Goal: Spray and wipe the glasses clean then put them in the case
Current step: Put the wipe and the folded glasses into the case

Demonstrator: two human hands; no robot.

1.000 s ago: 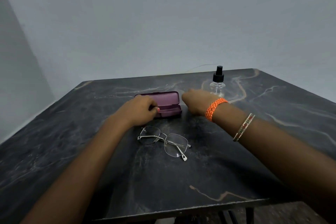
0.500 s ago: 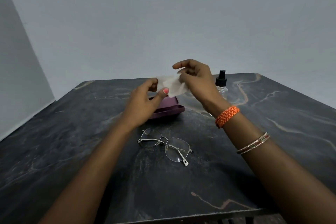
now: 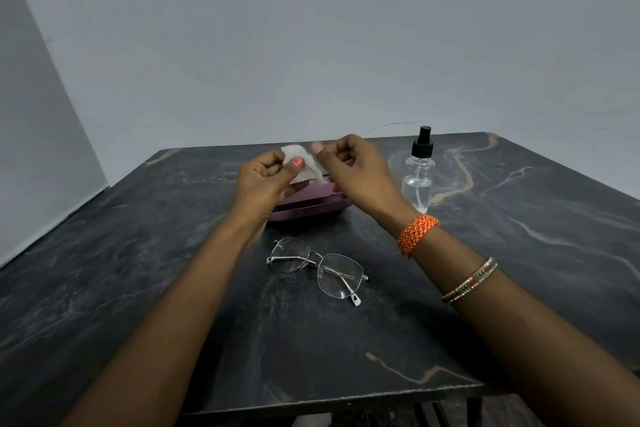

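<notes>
Glasses, thin silver wire-framed with clear lenses (image 3: pixel 317 269), are left folded on the dark marbled counter (image 3: pixel 519 253), just in front of the purple hard case (image 3: pixel 304 206). A small white wipe (image 3: pixel 299 166) is pinched by the left hand (image 3: pixel 266 180); the right hand (image 3: pixel 360 173) is curled beside it, contact can't be told. Light, fragile frame probably, best lifted by the bridge or temple, lenses kept untouched. Clear spray bottle with black nozzle (image 3: pixel 419 173) is untouched.

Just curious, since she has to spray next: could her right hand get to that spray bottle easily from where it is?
Probably yes. The right hand is raised just left of the spray bottle, nothing standing between them, though its fingers seem busy near the white cloth.
</notes>
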